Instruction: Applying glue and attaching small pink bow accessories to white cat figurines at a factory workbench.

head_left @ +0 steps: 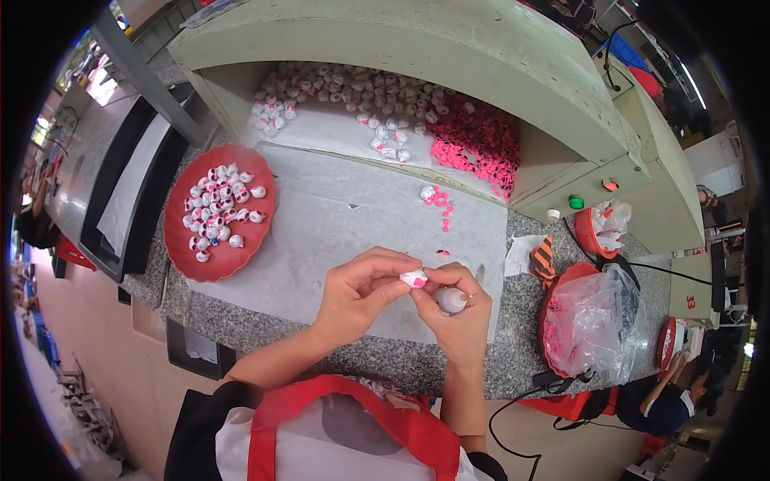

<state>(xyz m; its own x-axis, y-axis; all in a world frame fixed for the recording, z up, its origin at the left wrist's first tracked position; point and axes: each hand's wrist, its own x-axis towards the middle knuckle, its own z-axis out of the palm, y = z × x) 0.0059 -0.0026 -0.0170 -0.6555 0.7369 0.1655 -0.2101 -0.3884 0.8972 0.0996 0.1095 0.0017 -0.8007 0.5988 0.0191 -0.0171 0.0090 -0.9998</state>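
Observation:
Between the fingertips of my left hand [361, 293] is a small rounded white piece [414, 279] with a pink patch. The thumb and forefinger of my right hand [459, 321] meet the same piece from the other side. A small whitish squeeze bottle [451, 301] with a thin tip is tucked in my right hand's curled fingers. Beyond my hands, on the white sheet [321, 216], lie several small flat pink pieces [446, 215] and another white piece [427, 193]. A red scalloped tray [180, 252] at the left bears many similar white and pink pieces [216, 200].
Ahead, a pale cabinet [393, 48] shelters heaped white pieces [345, 84] and a pile of pink pieces [481, 144]. On the right are a red bowl [589, 232], a striped orange item [543, 260] and a red tray [553, 353] under clear plastic [601, 321]. A cable [501, 437] hangs down.

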